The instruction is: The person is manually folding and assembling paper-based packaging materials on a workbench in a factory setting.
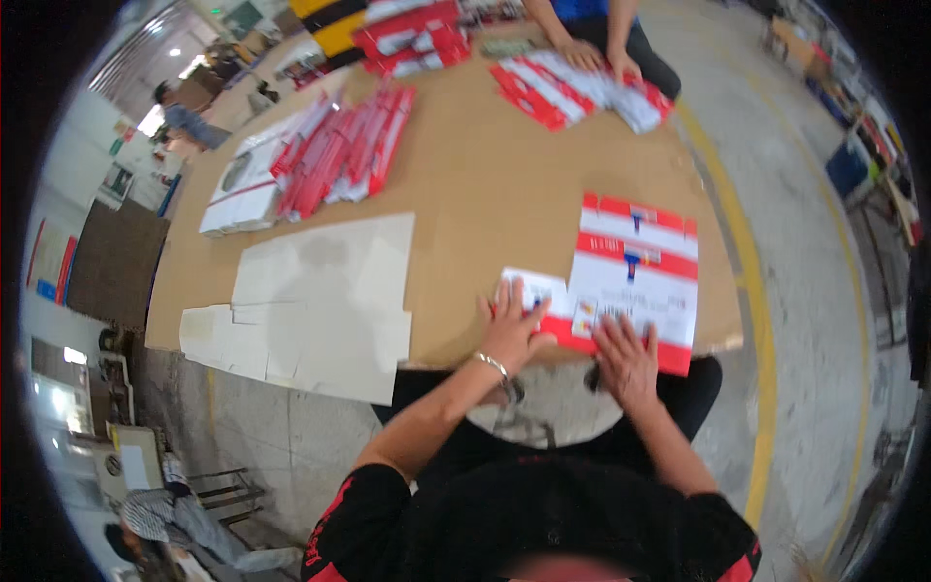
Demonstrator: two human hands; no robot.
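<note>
A flat red-and-white printed carton sheet (635,276) lies near the front right edge of the cardboard-covered table (475,194). On its narrower left section rests my left hand (512,328), palm down with the fingers spread. Lower on the main panel, close to the table edge, my right hand (628,361) presses with its fingers stretched out flat. Neither hand is closed round anything. To the left of my hands, pale blank carton sheets (335,291) lie flat, with part of them over the table edge.
Folded red-and-white cartons (349,145) are heaped beside a stack of white cartons (242,204) at the far left. Across the table, another person's hands (601,60) touch more printed cartons (553,92). Further red-and-white bundles (412,39) sit at the back.
</note>
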